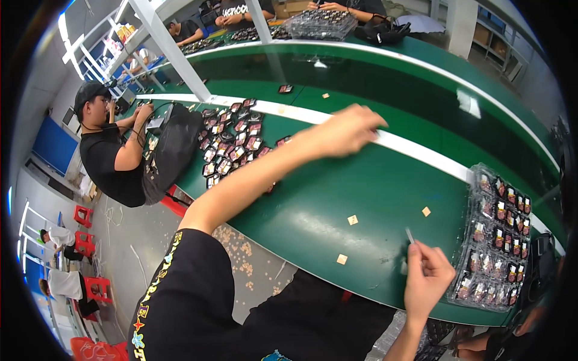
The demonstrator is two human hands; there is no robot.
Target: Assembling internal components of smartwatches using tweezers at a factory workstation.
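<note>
My left hand (346,129) reaches far out over the green conveyor table (361,192), fingers curled near the white strip (415,150); whether it holds anything is hidden. My right hand (426,280) hovers near the table's front edge, pinching a small thin pale piece (410,234) between thumb and fingers. Just right of it lies a clear plastic tray (495,240) filled with several small dark red parts. A heap of similar small parts (232,141) lies loose on the table to the far left of my left hand.
Small tan squares (353,220) dot the green surface, more litter the floor (241,246). A person in black (111,150) sits at left beside a black bag (174,144). Other people work across the belt with stacked clear trays (319,24). Red stools (84,240) stand at lower left.
</note>
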